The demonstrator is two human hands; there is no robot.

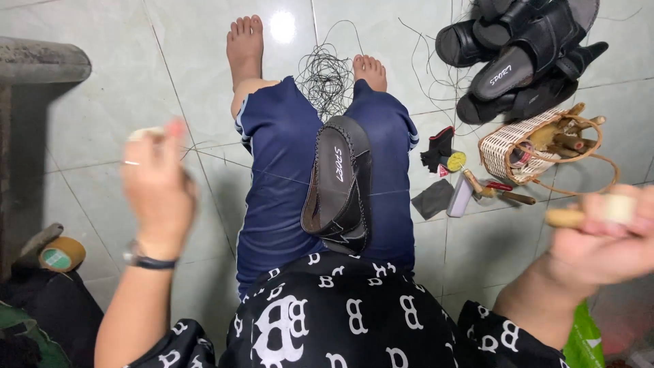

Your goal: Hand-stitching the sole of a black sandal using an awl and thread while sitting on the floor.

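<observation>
Black leather sandal (338, 184) lies sole-side up across the person's lap, on dark blue trousers (279, 184), white lettering on its insole. A thin thread (272, 174) runs taut across the thighs, through the sandal's edge, out toward both hands.

Left hand (158, 184): raised, pulled out to the left, motion-blurred. Fingers curled shut around a pale small thing at the top, apparently wrapped in tape; can't tell what it is. Watch on the wrist.

Right hand (603, 235): out to the right, also blurred. Fingers closed around a wooden handle (565, 217) with a pale wrapped band next to it.

Floor is pale green tile (191, 68). Between the bare feet: a loose tangle of dark thread (327, 78). Top right: pile of black sandals (524, 58), one showing a white label on its insole. Below that pile: a woven basket (501, 146), tipped, holding wooden-handled tools. Left of the basket: a black scrap with red edge, a small yellow round thing (455, 161), a grey cloth piece (432, 199), a pale flat block (460, 195) and a wooden-handled tool (507, 194).

Far left, low: roll of brown tape (61, 253), green round label in its core. Bottom right corner: green bag (584, 337), white marking.
</observation>
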